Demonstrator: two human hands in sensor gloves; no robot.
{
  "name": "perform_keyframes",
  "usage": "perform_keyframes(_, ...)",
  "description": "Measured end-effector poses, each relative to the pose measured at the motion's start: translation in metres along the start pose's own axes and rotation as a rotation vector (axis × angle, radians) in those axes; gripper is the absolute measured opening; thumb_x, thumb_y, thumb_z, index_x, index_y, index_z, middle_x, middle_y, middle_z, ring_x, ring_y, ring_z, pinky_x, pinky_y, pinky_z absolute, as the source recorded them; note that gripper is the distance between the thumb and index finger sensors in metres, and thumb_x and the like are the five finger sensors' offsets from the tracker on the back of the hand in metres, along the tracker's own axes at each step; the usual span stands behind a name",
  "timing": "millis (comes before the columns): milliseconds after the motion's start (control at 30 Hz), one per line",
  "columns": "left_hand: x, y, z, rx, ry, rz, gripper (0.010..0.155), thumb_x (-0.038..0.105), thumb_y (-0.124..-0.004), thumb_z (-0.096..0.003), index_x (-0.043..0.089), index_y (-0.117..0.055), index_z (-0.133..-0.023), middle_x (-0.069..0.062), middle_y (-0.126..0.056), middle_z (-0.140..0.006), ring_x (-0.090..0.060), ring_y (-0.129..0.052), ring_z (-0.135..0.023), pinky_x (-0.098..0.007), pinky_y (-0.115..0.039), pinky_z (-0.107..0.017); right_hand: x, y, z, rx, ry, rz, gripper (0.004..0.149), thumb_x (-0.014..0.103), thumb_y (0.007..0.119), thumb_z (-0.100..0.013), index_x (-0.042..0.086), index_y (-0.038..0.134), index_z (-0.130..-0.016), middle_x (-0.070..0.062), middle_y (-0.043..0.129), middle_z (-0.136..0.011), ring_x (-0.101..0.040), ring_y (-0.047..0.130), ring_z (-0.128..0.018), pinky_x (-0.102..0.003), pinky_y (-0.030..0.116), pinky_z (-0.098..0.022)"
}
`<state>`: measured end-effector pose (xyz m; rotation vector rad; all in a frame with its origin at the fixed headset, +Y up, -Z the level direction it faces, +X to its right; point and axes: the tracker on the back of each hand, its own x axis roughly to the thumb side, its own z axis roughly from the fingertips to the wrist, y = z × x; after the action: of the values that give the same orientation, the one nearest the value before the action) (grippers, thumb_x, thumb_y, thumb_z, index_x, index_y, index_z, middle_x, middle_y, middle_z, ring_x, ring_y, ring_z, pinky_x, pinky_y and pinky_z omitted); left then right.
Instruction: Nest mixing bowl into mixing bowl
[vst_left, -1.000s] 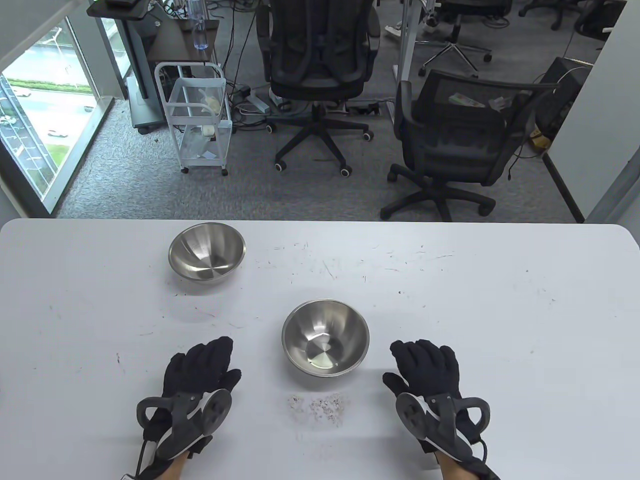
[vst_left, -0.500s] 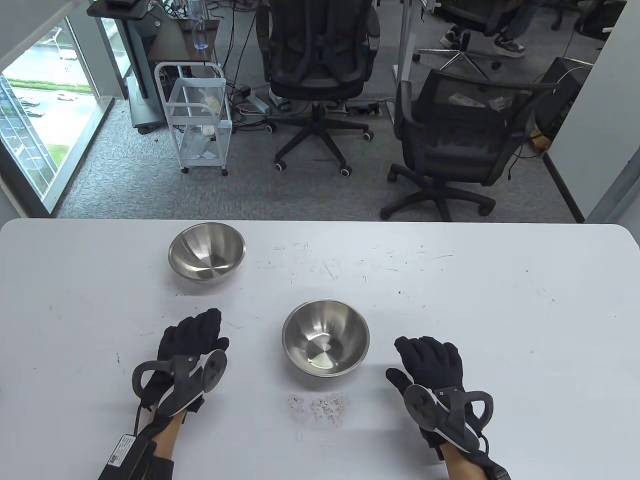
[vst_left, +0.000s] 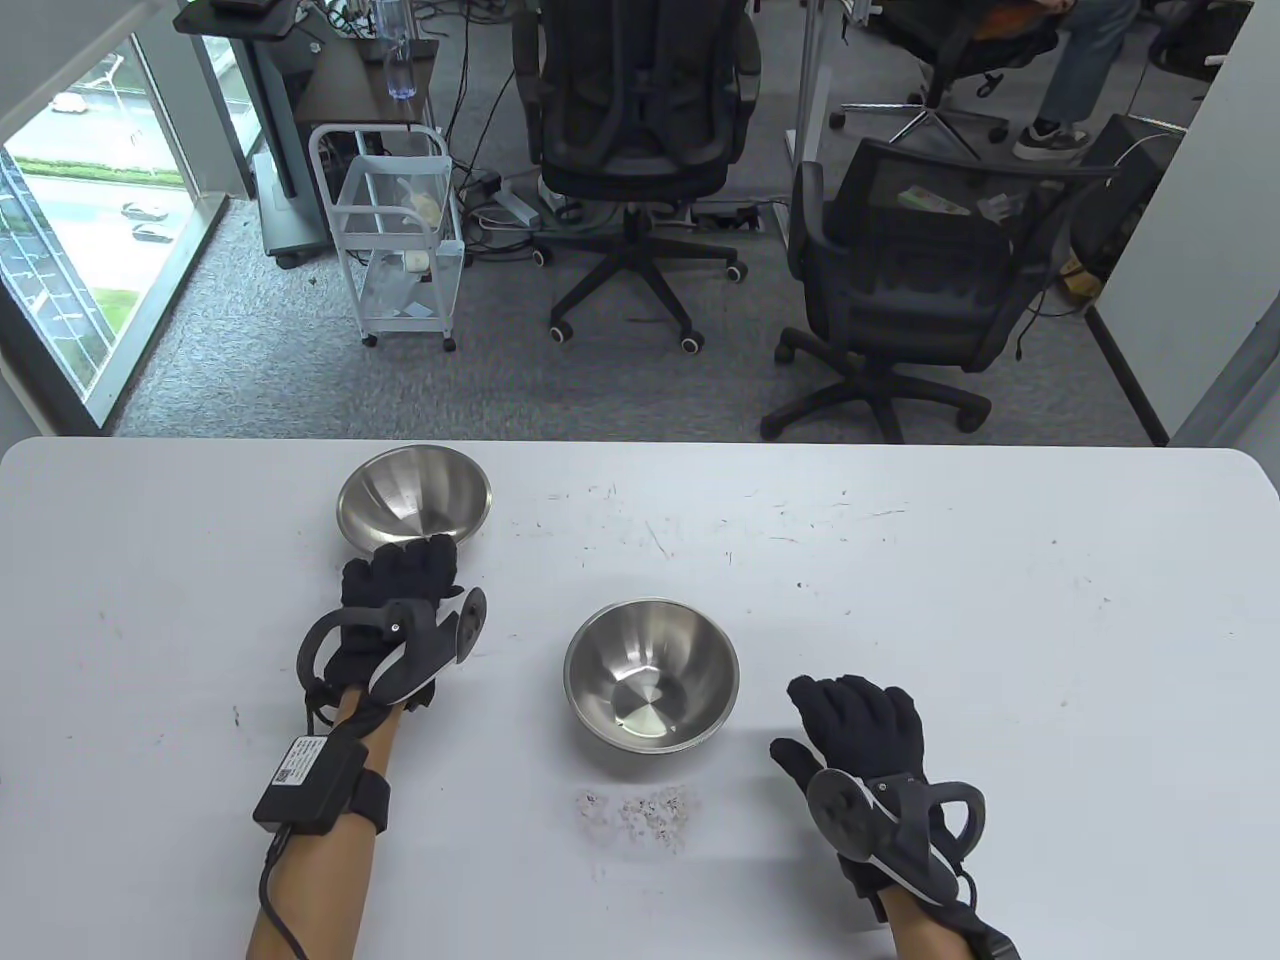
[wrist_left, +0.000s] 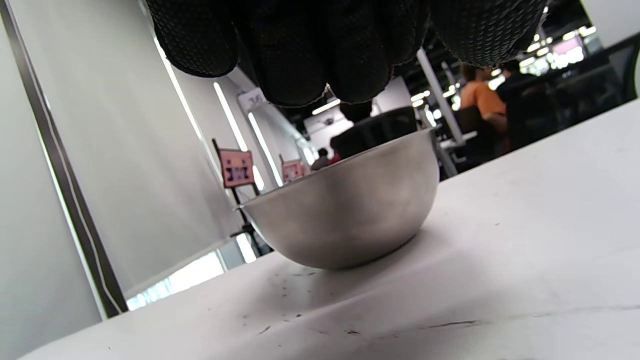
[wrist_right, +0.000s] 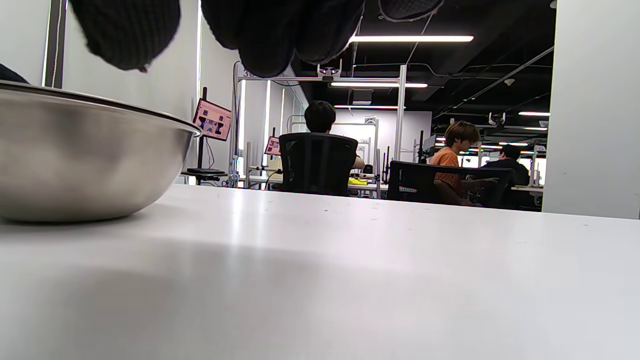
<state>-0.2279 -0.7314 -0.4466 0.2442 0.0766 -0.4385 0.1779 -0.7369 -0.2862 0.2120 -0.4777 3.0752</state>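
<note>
**Two steel mixing bowls on a white table, left hand at the far bowl**

Nearest the lower edge of the table view, the right hand (vst_left: 860, 735) lies palm-down on the white table (vst_left: 1000, 650), fingers extended and loosely together, holding nothing; a tracker is strapped to its back. Between the two forearms, a patch of pale crumbs (vst_left: 635, 812) lies on the tabletop. Just beyond the crumbs stands the near mixing bowl (vst_left: 651, 675), upright and open side up, to the left of the right hand and apart from it; in the right wrist view its wall (wrist_right: 85, 155) fills the left side of the picture.

Farther out and to the left, the left hand (vst_left: 400, 580) reaches forward, its fingertips over the near rim of the far mixing bowl (vst_left: 414, 497). In the left wrist view the gloved fingers (wrist_left: 310, 50) hang just above that bowl's rim (wrist_left: 345, 200), slightly curled; whether they touch it cannot be told. The far bowl sits upright on the table, well apart from the near bowl.

Beyond the table's far edge stand two black office chairs (vst_left: 635, 130) and a white wire cart (vst_left: 390, 235) on grey carpet.
</note>
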Motion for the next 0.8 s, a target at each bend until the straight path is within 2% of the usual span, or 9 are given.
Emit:
perform_keyframes(300,0.018,-0.016,-0.035,-0.061,-0.024,-0.168,0.056,0.060,-0.071,-0.0483,0.046,-0.070,-0.103,0.016,-0.094,-0.099,-0.013,-0.092,-0.095,-0.049,-0.076,-0.071,-0.001,0.001,0.000,-0.002,0.004,0.002,0.065,0.058,0.081,-0.040,0.033,0.071,-0.099,0.007,0.085,-0.097,-0.024,0.079,-0.096,-0.058,0.058,-0.074)
perform_keyframes(333,0.019,-0.017,-0.037,-0.067,-0.029,-0.171,0.054,0.059,-0.071,-0.0483,0.047,-0.072,-0.101,0.026,-0.095,-0.097,-0.012,-0.094,-0.093,-0.049,-0.076,-0.071,-0.001,0.001,0.000,-0.001,0.004,0.002,0.065,0.058,0.081,-0.040,0.033,0.071,-0.099,0.008,0.085,-0.097,-0.024,0.079,-0.096,-0.058,0.058,-0.074)
perform_keyframes(367,0.021,-0.018,-0.040,-0.075,-0.034,-0.185,0.052,0.059,-0.071,-0.0483,0.049,-0.073,-0.099,0.027,-0.097,-0.095,-0.011,-0.095,-0.092,-0.049,-0.077,-0.071,-0.001,0.001,0.000,-0.001,0.006,0.003,0.065,0.058,0.081,-0.040,0.033,0.071,-0.099,0.008,0.085,-0.097,-0.024,0.079,-0.096,-0.058,0.058,-0.074)
perform_keyframes(533,0.028,-0.022,-0.046,-0.074,-0.063,-0.253,0.044,0.057,-0.072,-0.0491,0.055,-0.078,-0.093,0.032,-0.102,-0.088,-0.008,-0.100,-0.087,-0.049,-0.078,-0.071,-0.002,0.001,0.000,0.001,0.010,0.001,0.065,0.058,0.081,-0.040,0.033,0.071,-0.099,0.007,0.085,-0.097,-0.024,0.079,-0.096,-0.058,0.058,-0.074)
perform_keyframes(667,0.027,-0.018,-0.045,-0.075,-0.053,-0.235,0.038,0.053,-0.074,-0.0502,0.057,-0.083,-0.087,0.036,-0.106,-0.078,-0.005,-0.104,-0.081,-0.048,-0.078,-0.070,-0.003,0.001,-0.001,0.005,0.012,-0.006,0.065,0.058,0.080,-0.040,0.033,0.071,-0.099,0.008,0.085,-0.097,-0.024,0.079,-0.096,-0.058,0.058,-0.074)
perform_keyframes(800,0.027,-0.019,-0.045,-0.074,-0.041,-0.209,0.035,0.052,-0.078,-0.0507,0.057,-0.085,-0.085,0.035,-0.108,-0.075,-0.005,-0.105,-0.079,-0.048,-0.080,-0.068,-0.004,0.001,-0.001,0.005,0.014,-0.007,0.065,0.058,0.080,-0.040,0.033,0.071,-0.099,0.008,0.085,-0.097,-0.024,0.079,-0.097,-0.057,0.058,-0.074)
